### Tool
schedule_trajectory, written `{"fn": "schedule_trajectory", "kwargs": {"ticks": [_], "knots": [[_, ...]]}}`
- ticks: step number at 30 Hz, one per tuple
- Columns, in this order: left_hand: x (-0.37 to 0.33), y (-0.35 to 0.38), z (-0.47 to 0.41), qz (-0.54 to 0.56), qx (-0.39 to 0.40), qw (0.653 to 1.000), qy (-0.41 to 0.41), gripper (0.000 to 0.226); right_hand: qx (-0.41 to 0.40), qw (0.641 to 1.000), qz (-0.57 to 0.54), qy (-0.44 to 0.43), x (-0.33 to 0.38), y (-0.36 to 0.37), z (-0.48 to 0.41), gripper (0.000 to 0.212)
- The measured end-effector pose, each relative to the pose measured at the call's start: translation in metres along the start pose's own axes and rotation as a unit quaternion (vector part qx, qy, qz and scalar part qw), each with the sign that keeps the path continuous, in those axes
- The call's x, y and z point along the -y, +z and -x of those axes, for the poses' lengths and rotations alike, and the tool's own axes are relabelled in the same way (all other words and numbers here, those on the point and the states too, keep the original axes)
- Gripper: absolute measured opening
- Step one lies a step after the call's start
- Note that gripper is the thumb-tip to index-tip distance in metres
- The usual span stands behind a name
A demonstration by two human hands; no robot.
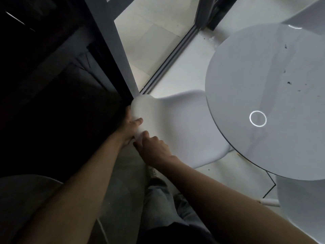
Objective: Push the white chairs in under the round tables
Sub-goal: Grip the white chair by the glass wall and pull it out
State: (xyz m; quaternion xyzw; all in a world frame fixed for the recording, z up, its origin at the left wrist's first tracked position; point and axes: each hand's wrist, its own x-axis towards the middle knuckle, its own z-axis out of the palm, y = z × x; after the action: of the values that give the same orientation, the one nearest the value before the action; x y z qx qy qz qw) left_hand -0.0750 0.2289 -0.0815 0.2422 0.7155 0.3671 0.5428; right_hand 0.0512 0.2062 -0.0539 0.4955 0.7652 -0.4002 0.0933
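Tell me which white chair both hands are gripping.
The chair left of the round table, its backrest held by the left hand and right hand. The other chairs, top right and lower right, are untouched.

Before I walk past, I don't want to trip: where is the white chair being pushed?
In the head view, the white chair sits mid-frame, seat partly under the round table on its right; both hands grip its backrest by the dark door frame.

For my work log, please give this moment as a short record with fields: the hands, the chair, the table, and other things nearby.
left hand: closed on top edge of white chair's backrest
right hand: closed on the same edge, just beside the left
white chair: seat partly under the tabletop
round table: grey glossy top, dark specks, ring-shaped light reflection
other chairs: one at lower right, another at top right
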Motion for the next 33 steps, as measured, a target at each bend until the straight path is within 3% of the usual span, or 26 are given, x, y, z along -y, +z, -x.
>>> {"fn": "schedule_trajectory", "kwargs": {"ticks": [9,18,24,29,33], "knots": [[-0.044,-0.006,-0.059,-0.034,0.049,0.998,0.034,0.057,-0.062,0.997,-0.018,0.038,0.011,-0.030,-0.057,0.049],[-0.040,-0.007,-0.053,-0.105,-0.008,0.994,0.041,0.061,-0.074,0.997,-0.027,0.018,0.018,-0.022,-0.059,0.052],[-0.041,0.004,-0.042,-0.203,-0.080,0.975,0.037,0.056,-0.042,0.996,-0.039,0.062,0.017,-0.022,-0.064,0.049],[-0.050,0.002,-0.034,-0.389,-0.056,0.920,0.005,0.083,0.044,0.998,0.004,0.052,0.013,-0.042,-0.066,0.049],[-0.061,0.007,-0.023,-0.579,-0.034,0.811,0.074,0.090,0.132,0.986,0.066,0.077,-0.011,-0.068,-0.047,0.045]]}}
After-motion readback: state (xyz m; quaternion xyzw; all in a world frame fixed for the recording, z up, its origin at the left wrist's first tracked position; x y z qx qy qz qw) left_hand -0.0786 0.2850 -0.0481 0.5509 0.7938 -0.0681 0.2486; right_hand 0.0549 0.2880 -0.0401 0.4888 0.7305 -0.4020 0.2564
